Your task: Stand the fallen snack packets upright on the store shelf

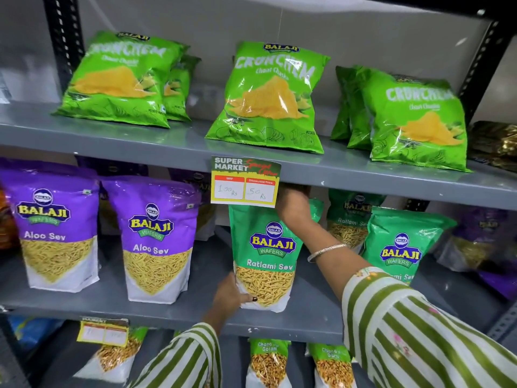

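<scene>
A green Ratlami Sev packet [265, 256] stands upright at the front of the middle shelf [179, 315]. My left hand [230, 295] grips its lower left corner, thumb on the front. My right hand [293, 204] holds its top right edge, just under the upper shelf lip. Two more green Ratlami Sev packets [400, 245] stand upright to the right, one further back. Two purple Aloo Sev packets [156, 239] stand upright to the left.
The top shelf [173, 147] carries several green Crunchem chip bags [268, 99] leaning back. A price tag [244, 180] hangs from its edge over the held packet. Purple packets [481, 242] lie slumped at the far right. Chana Garam packets [268, 362] stand below.
</scene>
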